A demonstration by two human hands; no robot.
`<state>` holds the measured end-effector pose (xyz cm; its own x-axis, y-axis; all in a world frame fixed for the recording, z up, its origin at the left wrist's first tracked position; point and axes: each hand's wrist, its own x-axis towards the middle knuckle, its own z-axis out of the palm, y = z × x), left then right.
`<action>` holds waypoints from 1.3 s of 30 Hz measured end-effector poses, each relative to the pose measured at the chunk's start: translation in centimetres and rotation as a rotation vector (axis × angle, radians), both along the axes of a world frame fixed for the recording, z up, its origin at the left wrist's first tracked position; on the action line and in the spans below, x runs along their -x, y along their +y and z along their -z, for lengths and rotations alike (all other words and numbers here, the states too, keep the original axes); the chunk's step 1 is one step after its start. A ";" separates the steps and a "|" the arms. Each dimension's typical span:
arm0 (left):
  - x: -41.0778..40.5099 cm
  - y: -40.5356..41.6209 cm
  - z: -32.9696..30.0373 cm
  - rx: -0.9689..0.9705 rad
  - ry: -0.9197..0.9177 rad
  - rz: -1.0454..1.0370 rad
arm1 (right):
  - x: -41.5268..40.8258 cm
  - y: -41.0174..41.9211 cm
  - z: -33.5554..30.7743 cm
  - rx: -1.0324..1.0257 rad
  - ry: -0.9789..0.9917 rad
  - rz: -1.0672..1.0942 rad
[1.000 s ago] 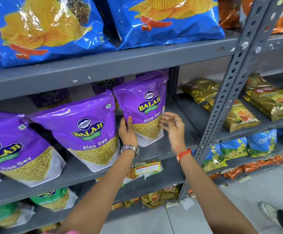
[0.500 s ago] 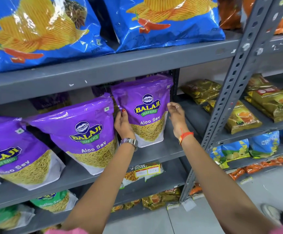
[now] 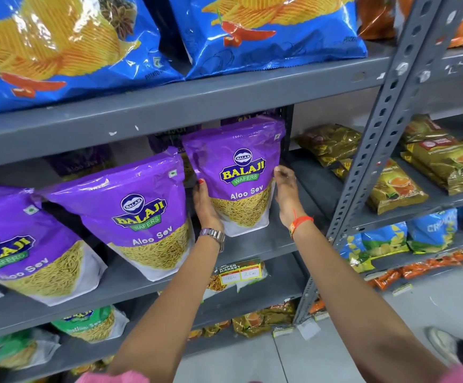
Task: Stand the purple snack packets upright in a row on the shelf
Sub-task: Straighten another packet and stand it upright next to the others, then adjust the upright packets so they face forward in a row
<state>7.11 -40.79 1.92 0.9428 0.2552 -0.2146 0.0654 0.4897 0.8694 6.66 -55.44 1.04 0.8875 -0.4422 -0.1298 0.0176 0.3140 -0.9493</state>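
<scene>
Standing on the grey shelf (image 3: 252,246), a purple snack packet (image 3: 237,175) sits at the right end of a row, close to the dark rear post of the rack. Both hands press against its sides: the left hand (image 3: 205,207) lies along its left edge with a red-painted thumbnail on the purple film, and the right hand (image 3: 287,189) touches its right edge with the fingers curled at the packet's side. The two hands are apart, with the packet clamped between them. A metal watch (image 3: 213,235) is on the left wrist and an orange thread band (image 3: 300,221) on the right.

To the left, a second purple packet (image 3: 139,214) leans forward on the same shelf, and a third purple packet (image 3: 23,244) stands further left, partly cut off by the picture's edge. More purple packets show dimly behind them. Blue crisp bags (image 3: 266,31) lie on the shelf above. A yellow price label (image 3: 240,273) hangs at the shelf's front edge below the hands.
</scene>
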 end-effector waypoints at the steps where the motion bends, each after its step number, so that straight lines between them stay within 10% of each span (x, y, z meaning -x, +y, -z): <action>1: 0.2 0.2 0.7 -0.092 0.031 0.114 | 0.2 0.0 0.2 0.018 0.051 -0.040; 4: 1.1 0.9 2.3 -0.330 0.138 0.333 | 1.1 0.2 1.1 0.087 0.142 -0.183; 8: 1.3 1.1 2.5 -0.055 0.130 0.375 | 2.5 0.2 1.7 0.115 0.141 -0.164; 26: 4.5 2.1 5.9 0.070 0.152 0.463 | 9.3 3.0 4.7 0.070 -0.014 0.054; 39: 5.6 -4.5 6.8 -0.232 0.005 0.432 | 9.1 -0.7 5.4 0.075 0.059 0.112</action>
<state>1.48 -45.25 -4.90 0.9720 -0.1172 -0.2036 0.2247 0.2100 0.9515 -2.45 -56.11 -4.37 0.8239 -0.5483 -0.1431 -0.0082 0.2410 -0.9705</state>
